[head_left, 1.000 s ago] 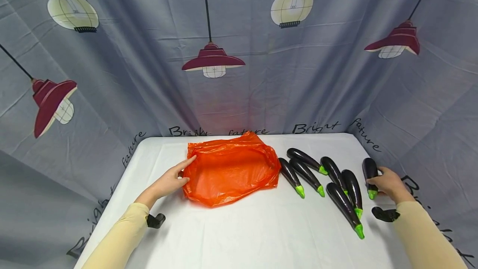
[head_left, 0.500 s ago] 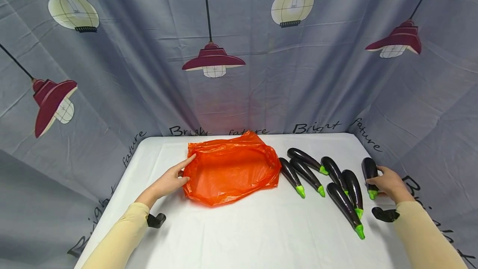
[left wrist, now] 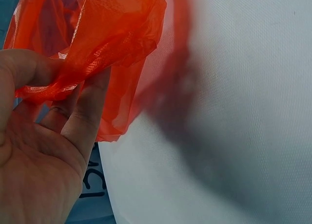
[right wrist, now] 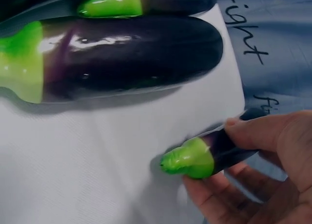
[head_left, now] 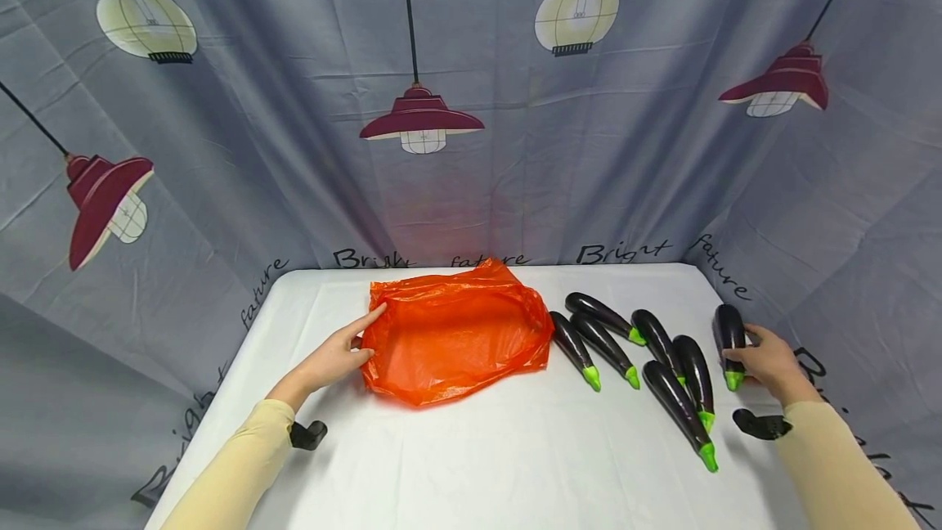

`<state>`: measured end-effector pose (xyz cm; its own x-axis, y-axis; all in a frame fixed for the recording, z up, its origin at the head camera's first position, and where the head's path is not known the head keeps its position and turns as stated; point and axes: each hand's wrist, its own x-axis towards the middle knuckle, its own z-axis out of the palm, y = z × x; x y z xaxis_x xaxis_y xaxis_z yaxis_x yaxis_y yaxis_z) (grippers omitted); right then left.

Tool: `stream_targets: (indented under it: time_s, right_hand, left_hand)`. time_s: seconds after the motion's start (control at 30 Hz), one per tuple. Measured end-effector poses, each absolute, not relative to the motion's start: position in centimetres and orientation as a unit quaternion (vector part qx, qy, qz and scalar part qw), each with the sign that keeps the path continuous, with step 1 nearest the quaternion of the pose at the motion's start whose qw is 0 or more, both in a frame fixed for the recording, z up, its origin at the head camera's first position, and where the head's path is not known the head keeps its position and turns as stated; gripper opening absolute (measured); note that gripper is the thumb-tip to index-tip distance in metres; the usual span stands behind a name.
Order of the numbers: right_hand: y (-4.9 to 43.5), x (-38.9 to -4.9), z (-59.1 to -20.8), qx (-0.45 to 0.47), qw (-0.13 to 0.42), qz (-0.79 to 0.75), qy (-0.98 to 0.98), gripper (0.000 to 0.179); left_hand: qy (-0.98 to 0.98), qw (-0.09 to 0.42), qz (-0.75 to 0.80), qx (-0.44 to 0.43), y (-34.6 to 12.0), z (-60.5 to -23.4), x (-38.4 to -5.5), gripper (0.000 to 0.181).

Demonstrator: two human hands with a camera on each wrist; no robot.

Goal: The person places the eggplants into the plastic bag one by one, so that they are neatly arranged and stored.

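Observation:
An orange-red plastic bag (head_left: pixel 456 342) lies with its mouth spread on the table. My left hand (head_left: pixel 331 362) pinches the bag's left edge; in the left wrist view the thumb and fingers (left wrist: pixel 87 109) have the thin film between them. At the table's right edge, my right hand (head_left: pixel 773 362) grips a dark purple eggplant (head_left: pixel 728 334) with a bright green stem end. The right wrist view shows the thumb on top of this eggplant (right wrist: pixel 224 148) and fingers beneath. Several more eggplants (head_left: pixel 673 399) lie between the bag and my right hand.
The table (head_left: pixel 471 464) has a white cover. One eggplant (head_left: pixel 574 346) lies against the bag's right side. A grey-blue curtain (head_left: pixel 500 186) with printed lamps stands behind and on both sides of the table.
The eggplant in my right hand has shifted slightly away from me, toward the far side. My left hand and the bag have stayed in place.

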<state>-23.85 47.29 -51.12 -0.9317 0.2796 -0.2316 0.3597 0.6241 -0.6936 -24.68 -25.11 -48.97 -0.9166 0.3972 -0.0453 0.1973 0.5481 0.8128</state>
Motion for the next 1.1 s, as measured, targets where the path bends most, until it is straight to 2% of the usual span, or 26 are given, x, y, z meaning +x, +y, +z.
stream_targets:
  time_s: [0.2,0.4,0.83,1.1]
  right_hand:
    - [47.1,-23.9,-49.7,0.105,-0.013,-0.381,0.919,0.085]
    - [44.9,-24.4,-48.0,0.075,-0.037,-0.427,0.901,0.084]
    - [38.9,-25.8,-45.7,0.007,-0.034,-0.547,0.836,0.09]
    - [35.7,-26.2,-44.9,-0.027,-0.008,-0.592,0.805,0.089]
  left_hand:
    - [0.873,0.12,0.446,0.158,-25.3,-49.0,-24.6,0.08]
    - [0.869,0.124,0.455,0.15,-25.3,-49.1,-24.5,0.081]
    - [0.861,0.125,0.466,0.16,-25.2,-49.1,-24.4,0.083]
    - [0.861,0.125,0.467,0.159,-25.1,-49.1,-24.5,0.081]
